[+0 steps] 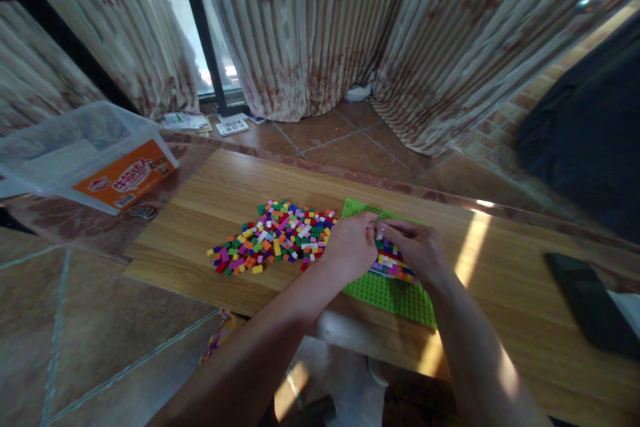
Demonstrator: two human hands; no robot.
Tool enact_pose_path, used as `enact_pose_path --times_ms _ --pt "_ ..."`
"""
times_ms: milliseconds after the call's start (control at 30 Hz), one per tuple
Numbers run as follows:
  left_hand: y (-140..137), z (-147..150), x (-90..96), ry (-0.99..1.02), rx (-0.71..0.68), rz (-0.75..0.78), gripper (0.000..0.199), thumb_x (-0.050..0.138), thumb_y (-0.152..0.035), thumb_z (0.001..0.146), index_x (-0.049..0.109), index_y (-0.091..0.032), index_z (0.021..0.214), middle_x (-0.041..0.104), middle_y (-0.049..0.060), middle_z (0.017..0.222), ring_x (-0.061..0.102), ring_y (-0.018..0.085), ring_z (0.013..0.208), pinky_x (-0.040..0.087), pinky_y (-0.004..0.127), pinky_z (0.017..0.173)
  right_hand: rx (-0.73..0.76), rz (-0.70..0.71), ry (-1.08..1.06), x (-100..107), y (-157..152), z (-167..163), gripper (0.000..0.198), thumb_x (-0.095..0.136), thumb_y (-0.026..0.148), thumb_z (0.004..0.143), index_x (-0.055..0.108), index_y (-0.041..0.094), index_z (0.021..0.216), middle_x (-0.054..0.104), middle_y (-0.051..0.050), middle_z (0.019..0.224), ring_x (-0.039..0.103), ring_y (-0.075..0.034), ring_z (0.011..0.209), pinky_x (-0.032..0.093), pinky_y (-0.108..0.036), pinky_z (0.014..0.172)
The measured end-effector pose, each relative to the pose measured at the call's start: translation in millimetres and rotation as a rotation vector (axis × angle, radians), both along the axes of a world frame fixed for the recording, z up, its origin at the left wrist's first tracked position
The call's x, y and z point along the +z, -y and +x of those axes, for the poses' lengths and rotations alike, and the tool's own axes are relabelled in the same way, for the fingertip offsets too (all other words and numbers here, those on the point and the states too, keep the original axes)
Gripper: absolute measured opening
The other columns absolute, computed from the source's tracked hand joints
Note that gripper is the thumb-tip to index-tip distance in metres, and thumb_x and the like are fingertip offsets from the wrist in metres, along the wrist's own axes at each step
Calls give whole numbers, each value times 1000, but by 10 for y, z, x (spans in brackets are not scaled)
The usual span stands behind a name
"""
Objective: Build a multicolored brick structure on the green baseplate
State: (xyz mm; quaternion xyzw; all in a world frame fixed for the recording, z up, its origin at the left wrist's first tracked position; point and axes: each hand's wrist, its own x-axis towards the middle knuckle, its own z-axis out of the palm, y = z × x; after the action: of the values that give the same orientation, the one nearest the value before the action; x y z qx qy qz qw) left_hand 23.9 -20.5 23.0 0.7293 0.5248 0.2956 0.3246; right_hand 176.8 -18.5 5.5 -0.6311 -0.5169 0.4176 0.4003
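A green studded baseplate (395,303) lies on the wooden table. Rows of multicoloured toy bricks (395,263) are on the plate between and below my hands. My left hand (353,243) is over the plate's left part, its fingers closed in a pinch. From the other side my right hand (417,243) meets it, thumb and fingers also drawn together. The fingertips nearly touch above the far end of the brick rows. Whatever they pinch is too small and too covered to name. A loose pile of small bricks (280,233) spreads out left of my left hand.
On the left, a clear plastic bin (120,120) with an orange label stands by the wooden table (200,193). A dark flat object (590,300) lies on the right. Striped curtains (310,33) hang behind, and papers (233,125) lie on the tiled floor.
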Motion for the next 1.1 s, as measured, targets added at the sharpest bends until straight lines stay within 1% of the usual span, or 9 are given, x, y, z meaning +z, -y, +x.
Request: enact_pose_path --times_ms 267,433,600,667,767,833,867,1000,1100 --pt "32 29 -32 -43 39 26 35 39 -16 91 66 -15 113 74 12 107 69 24 101 53 36 94 -10 1 -10 3 -7 -3 35 78 54 65 78 21 78 76 -4 74 70 -20 68 54 -28 59" --pt "44 11 14 -128 24 -27 33 42 -18 90 66 -15 113 74 12 103 70 24 98 54 37 92 -21 58 128 -73 4 54 34 76 51 68 78 20 81 76 -5 74 70 -21 66 55 -29 57" --pt "42 -52 51 -169 -12 -57 32 44 -19 89 68 -16 110 75 12 100 70 25 96 54 39 90 -60 97 284 -4 48 70 36 66 53 77 77 20 86 75 -5 73 69 -22 66 54 -31 58" --pt "17 -101 62 -125 5 -51 32 46 -20 89 68 -16 112 75 11 98 70 24 93 55 37 89 -168 203 422 47 94 45 38 62 52 82 77 18 90 75 -8 79 69 -25 74 55 -36 67" --pt "-61 -218 84 -22 94 -32 34 47 -20 89 66 -14 117 75 9 94 71 20 88 55 35 88 -313 569 582 114 218 -84 30 58 42 88 74 17 94 72 -12 94 67 -27 91 51 -43 85" --pt "-136 -325 93 36 183 -22 32 48 -19 89 66 -14 116 76 9 91 71 19 86 55 34 88 -245 766 599 136 336 -251 21 59 34 89 73 18 92 71 -10 92 65 -25 91 51 -42 86" --pt "-177 -384 91 66 222 -16 31 48 -18 89 67 -14 113 76 8 91 71 19 85 55 34 87 -154 789 584 136 399 -355 17 59 30 89 72 20 94 71 -9 93 65 -24 91 51 -42 87" --pt "-325 -619 38 238 380 46 31 45 -15 90 65 -15 113 76 7 88 71 16 84 56 32 87 220 752 549 56 584 -786 16 55 23 92 70 25 99 70 -6 100 65 -21 93 53 -40 86" --pt "-383 -746 1 329 445 64 28 47 -17 90 64 -14 111 76 7 87 72 15 80 56 30 84 311 672 543 -52 591 -986 21 55 24 92 68 21 108 68 -10 106 63 -23 98 53 -40 88"
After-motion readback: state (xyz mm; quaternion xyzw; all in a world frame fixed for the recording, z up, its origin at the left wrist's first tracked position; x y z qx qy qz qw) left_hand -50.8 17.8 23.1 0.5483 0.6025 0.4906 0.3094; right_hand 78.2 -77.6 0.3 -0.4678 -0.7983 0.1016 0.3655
